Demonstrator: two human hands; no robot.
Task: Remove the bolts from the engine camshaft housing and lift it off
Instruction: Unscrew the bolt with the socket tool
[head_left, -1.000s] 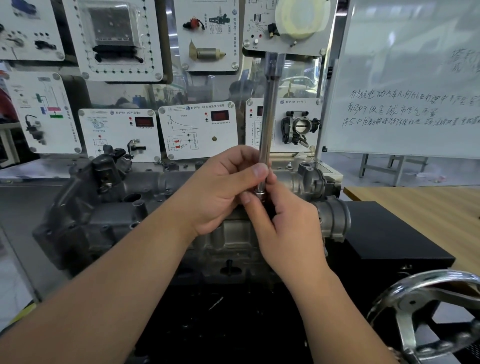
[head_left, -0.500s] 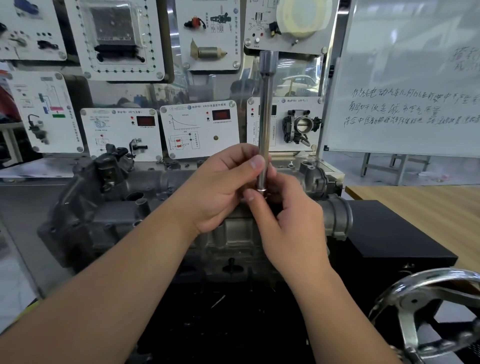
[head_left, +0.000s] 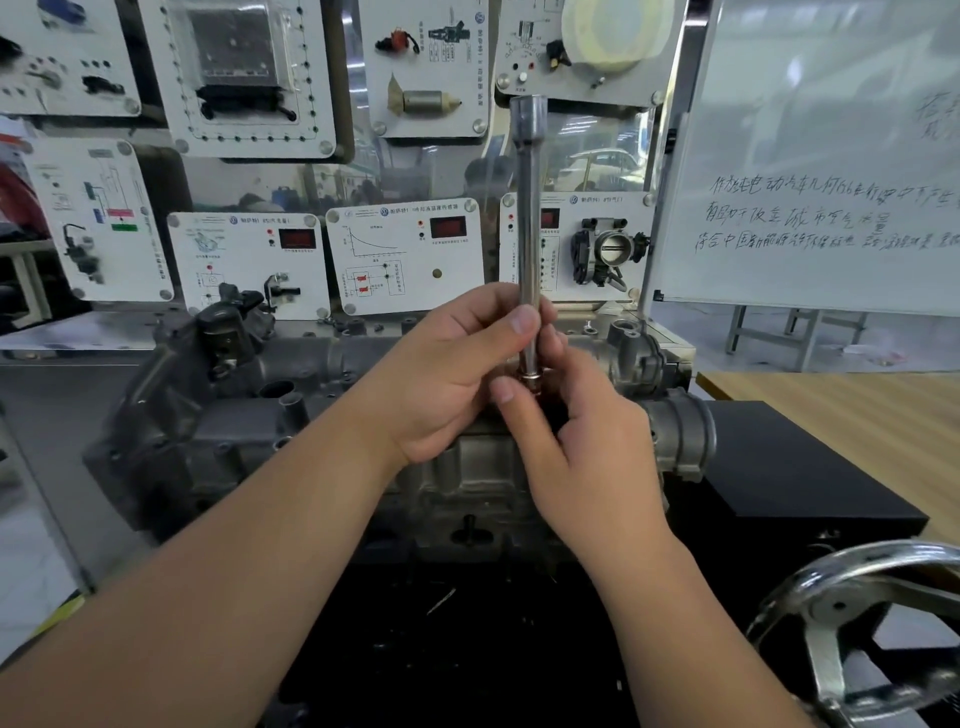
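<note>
Silver extension bar (head_left: 529, 223), dark grey engine (head_left: 218, 415), white whiteboard (head_left: 831, 130) with black handwriting.

Instrument display panels (head_left: 405, 257) are hanging across the upper half of the frame, each showing mounted components and printed diagrams. One panel at centre right is carrying a throttle body (head_left: 608, 252). A whiteboard (head_left: 831, 156) with handwritten characters is standing at upper right. A wooden table (head_left: 841, 410) is showing at right, beside a black box (head_left: 789, 478). A chrome handwheel (head_left: 872, 623) is occupying the lower right corner.
</note>
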